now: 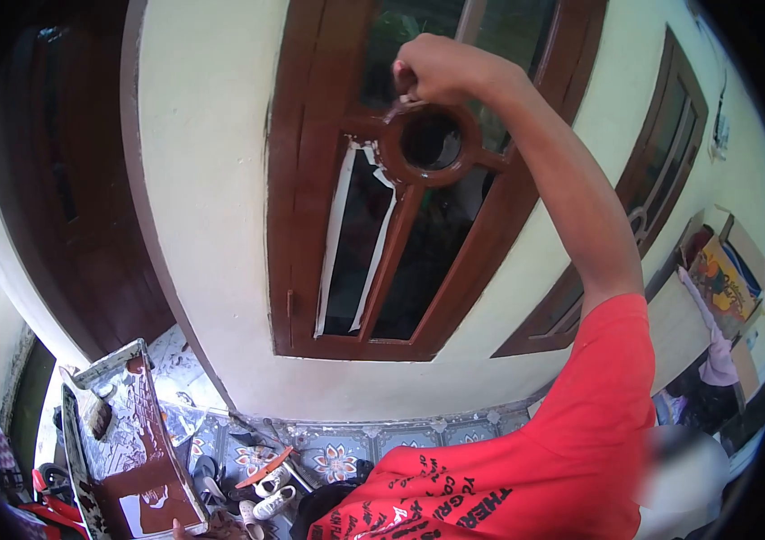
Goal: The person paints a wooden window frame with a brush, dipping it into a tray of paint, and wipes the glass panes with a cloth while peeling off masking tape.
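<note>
The fingers (418, 76) of the right hand (441, 70) are clenched around a small tool (398, 108), whose shape cannot be made out, only a short tip showing below the fist. That tip touches the upper left edge of the round wooden ring (430, 141) set in the middle of the brown window frame (310, 180). The right arm in a red sleeve (598, 378) reaches up from the lower right to the ring. Strips of pale masking tape (335, 238) hang along the inner edges of the glass pane (360, 252) just below and left of the ring, partly peeled away. The window sits in a cream wall (211, 180), with a dark brown door (76, 180) to the left and a second window (661, 171) to the right. Low at the left, a tray (135, 450) smeared with brown paint is held up at its bottom edge, where a bit of the left hand (183, 533) shows; its grasp cannot be told. Shoes (270, 490) lie on the patterned tile floor (337, 459) below
</note>
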Available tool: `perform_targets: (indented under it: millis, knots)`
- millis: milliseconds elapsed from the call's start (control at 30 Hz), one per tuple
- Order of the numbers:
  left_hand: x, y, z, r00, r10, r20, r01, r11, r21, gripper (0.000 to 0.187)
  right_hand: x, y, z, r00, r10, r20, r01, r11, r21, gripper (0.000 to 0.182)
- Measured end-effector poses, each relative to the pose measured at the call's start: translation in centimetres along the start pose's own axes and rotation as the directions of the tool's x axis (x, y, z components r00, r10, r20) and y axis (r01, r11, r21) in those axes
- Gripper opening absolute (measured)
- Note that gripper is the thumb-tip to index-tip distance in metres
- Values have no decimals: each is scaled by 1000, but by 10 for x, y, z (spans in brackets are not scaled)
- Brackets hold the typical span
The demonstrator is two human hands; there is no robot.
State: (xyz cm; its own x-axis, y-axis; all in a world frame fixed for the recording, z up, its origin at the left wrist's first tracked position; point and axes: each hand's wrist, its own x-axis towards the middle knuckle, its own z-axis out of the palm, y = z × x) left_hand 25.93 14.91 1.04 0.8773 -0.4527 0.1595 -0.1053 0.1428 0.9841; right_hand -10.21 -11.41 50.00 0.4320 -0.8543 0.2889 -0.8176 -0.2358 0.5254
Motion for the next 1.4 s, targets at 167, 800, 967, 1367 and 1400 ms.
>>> perform_targets:
  millis: [167, 800, 967, 1367, 1400]
  knots:
    - [1, 7, -3, 998, 65, 24, -69, 966, 249, 35, 1, 11, -17, 993, 109, -37, -112, 990, -82, 10]
    - [16, -26, -4, 910, 413, 35, -407, 873, 268, 40, 14, -24, 18, 980, 94, -174, -2, 885, 466, 23]
    - [13, 30, 15, 869, -489, 73, 454, 729, -512, 38, 3, 5, 10, 985, 115, -130, -79, 964, 254, 21]
    - [18, 38, 7, 985, -161, 57, 170, 952, -254, 40, -45, 27, -28, 838, 398, -374, -336, 915, 222, 23]
    - [18, 46, 6, 911, -408, 54, 398, 841, -366, 41, -49, 16, -33, 822, 376, -429, -219, 903, 370, 20]
